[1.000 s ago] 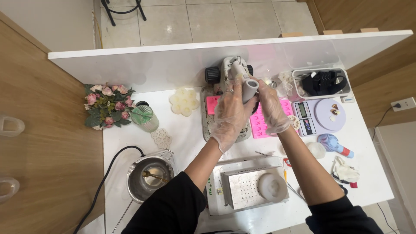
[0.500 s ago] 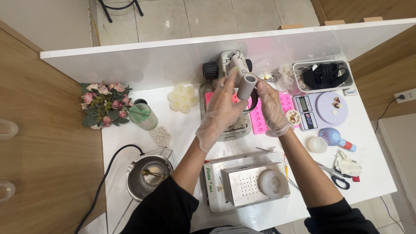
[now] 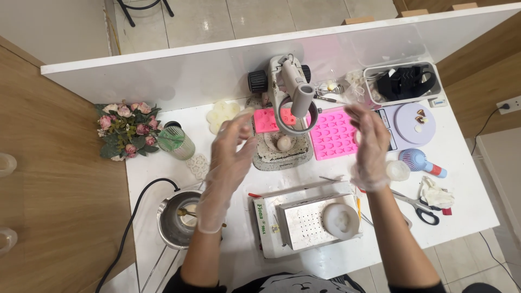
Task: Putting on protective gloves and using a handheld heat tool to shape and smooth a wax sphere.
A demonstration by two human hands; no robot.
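Note:
Both my hands wear clear plastic gloves. My left hand (image 3: 230, 157) hovers with fingers spread, left of the white microscope (image 3: 288, 92), holding nothing. My right hand (image 3: 369, 144) is raised on the other side, fingers apart and empty, over the pink silicone mould (image 3: 331, 133). Under the microscope's lens a small pale round lump (image 3: 284, 143) sits on the speckled base (image 3: 271, 157). Both hands are apart from the microscope.
A white perforated machine (image 3: 304, 220) with a round white mould (image 3: 340, 220) stands in front of me. A steel pot (image 3: 176, 220) with a black cable sits at the left. Flowers (image 3: 126, 129), a green glass jar (image 3: 175, 142), scissors (image 3: 418, 206), a blue hand fan (image 3: 420, 161), a scale (image 3: 413, 122) and a tray (image 3: 404, 81) surround them.
My hands have let go of the microscope's eyepiece and drawn back towards me, spreading apart to either side. The view has shifted slightly.

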